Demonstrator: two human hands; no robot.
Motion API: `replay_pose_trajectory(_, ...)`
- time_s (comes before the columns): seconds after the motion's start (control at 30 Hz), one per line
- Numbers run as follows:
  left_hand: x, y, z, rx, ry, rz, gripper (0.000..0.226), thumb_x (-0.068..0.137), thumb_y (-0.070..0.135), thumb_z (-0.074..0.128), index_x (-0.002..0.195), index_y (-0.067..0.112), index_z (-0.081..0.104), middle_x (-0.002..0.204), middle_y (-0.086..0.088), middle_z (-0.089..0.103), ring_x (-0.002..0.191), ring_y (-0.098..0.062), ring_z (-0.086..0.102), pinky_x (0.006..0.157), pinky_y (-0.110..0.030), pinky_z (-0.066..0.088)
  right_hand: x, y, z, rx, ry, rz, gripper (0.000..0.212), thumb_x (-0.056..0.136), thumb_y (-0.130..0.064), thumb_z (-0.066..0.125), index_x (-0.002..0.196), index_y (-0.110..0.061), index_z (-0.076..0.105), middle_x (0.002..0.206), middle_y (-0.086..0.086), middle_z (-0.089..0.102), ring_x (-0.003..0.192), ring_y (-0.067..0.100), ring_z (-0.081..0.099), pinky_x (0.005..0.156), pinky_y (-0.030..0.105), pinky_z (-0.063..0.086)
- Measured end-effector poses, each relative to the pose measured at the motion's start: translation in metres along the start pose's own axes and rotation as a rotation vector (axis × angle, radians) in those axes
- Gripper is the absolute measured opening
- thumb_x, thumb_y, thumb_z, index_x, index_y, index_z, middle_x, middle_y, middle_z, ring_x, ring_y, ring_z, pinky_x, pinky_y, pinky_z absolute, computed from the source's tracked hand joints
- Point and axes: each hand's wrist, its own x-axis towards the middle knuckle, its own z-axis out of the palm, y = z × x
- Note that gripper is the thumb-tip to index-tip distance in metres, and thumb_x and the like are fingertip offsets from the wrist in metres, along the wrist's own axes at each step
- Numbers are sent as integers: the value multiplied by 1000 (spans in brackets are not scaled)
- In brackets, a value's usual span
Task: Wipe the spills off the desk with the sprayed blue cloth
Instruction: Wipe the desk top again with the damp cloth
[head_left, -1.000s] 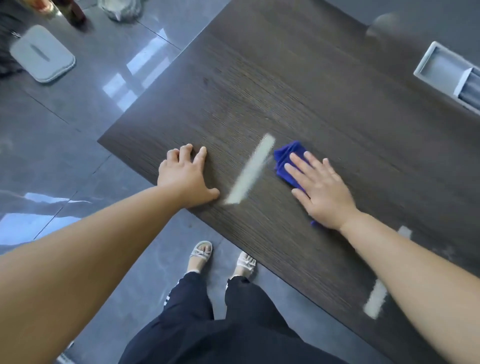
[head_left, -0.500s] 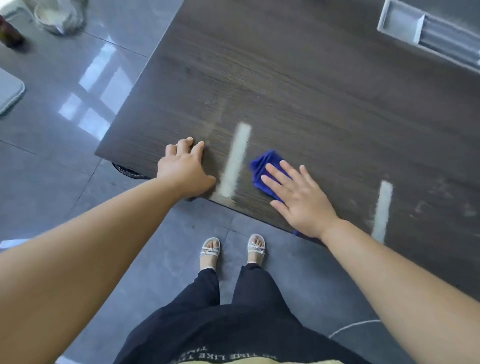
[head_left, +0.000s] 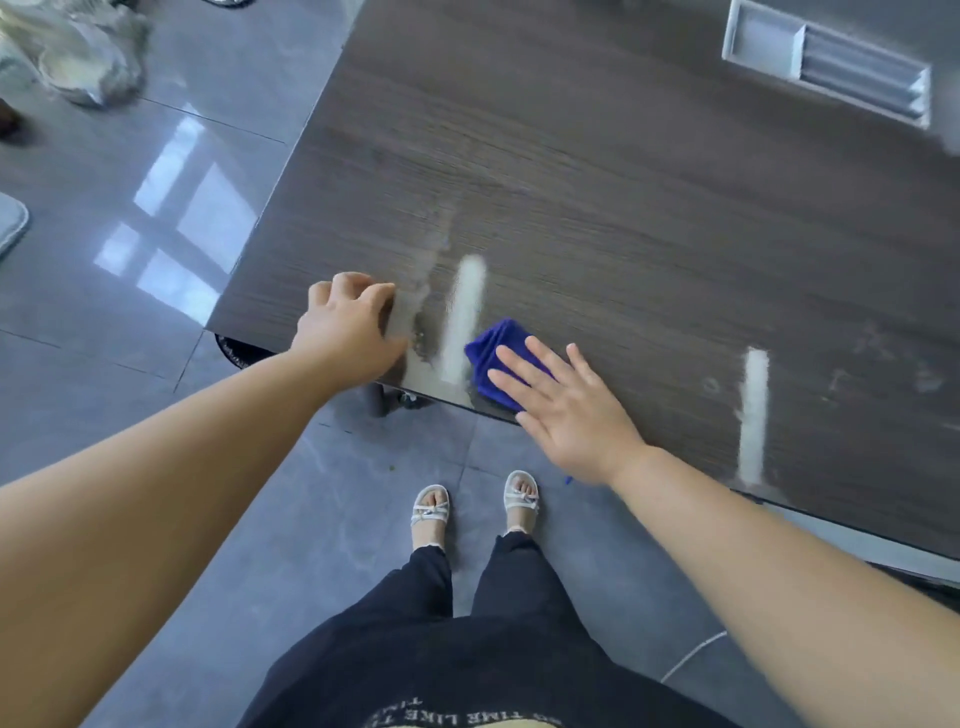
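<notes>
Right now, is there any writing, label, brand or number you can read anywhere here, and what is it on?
"TIME LIKE": pale print on the person's dark top, upside down to the camera and cut off by the bottom of the picture; the rest of the line is too cropped to read.
Nothing readable on the desk, the blue cloth, or the grey tray.

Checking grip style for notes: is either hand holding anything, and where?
Nothing is gripped. The right hand presses flat on the blue cloth, covering its near part; the left hand rests on the desk.
</notes>
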Motion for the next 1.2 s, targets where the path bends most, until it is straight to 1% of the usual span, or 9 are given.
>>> replay_pose_trajectory(0.23,4,-32,-10,174,-151,-24,80,82,43,61,148,29,18,153,-2,10,138,-30,9,107,-44,30,77,9,-15,70,21,746,56,101,-39,28,151,-22,10,160,-2,0,146,24,-1,116,52,6)
replay_pose_trajectory(0.4,8,-30,-15,180,-203,-28,80,83,34,59,149,27,16,153,-2,9,136,-31,10,109,-42,30,81,-67,0,22,5,166,56,91,-42,31,141,-19,43,150,3,37,138,28,35,106,56,33)
replay_pose_trajectory(0.53,13,-27,-20,212,-242,-21,75,82,35,60,146,22,23,147,-5,16,130,-32,18,101,-40,38,53,-5,-8,-24,-36,-92,51,92,-39,35,138,-22,47,147,0,42,135,29,39,104,60,29)
replay_pose_trajectory(0.8,33,-18,-31,39,-192,-162,46,90,37,48,134,23,43,135,-8,28,124,-35,26,102,-42,33,183,40,-33,146,34,809,57,101,-42,24,152,-23,6,160,-5,-3,146,21,-5,117,49,2)
replay_pose_trajectory(0.87,39,-16,-31,23,-133,-185,44,89,31,48,133,23,42,138,-7,28,128,-33,23,102,-44,34,196,8,-22,124,67,662,59,100,-43,27,152,-19,11,160,0,3,146,24,2,116,50,5)
replay_pose_trajectory(0.97,55,-7,-33,-1,-14,-174,48,87,24,48,134,21,39,142,-6,26,132,-30,20,101,-43,34,159,-18,-14,49,65,79,57,94,-42,34,145,-17,35,154,4,29,141,28,26,113,56,23)
replay_pose_trajectory(1.07,74,-9,-40,5,42,-159,58,86,28,54,140,25,33,146,-4,22,135,-29,15,102,-42,33,126,31,-17,5,-26,-363,50,94,-39,38,141,-22,43,150,1,36,140,25,29,112,50,19)
replay_pose_trajectory(1.13,78,-13,-40,50,-6,-154,67,86,37,56,145,28,24,150,-2,17,137,-29,12,103,-41,34,133,83,-24,-16,-28,-373,48,95,-38,36,140,-23,41,149,-1,37,140,25,27,111,53,21)
replay_pose_trajectory(1.2,78,-14,-38,102,-68,-163,77,85,48,57,148,31,16,152,-1,11,138,-30,9,104,-41,34,167,126,-34,4,-15,-126,52,96,-39,33,144,-21,37,152,1,33,141,28,24,110,59,24)
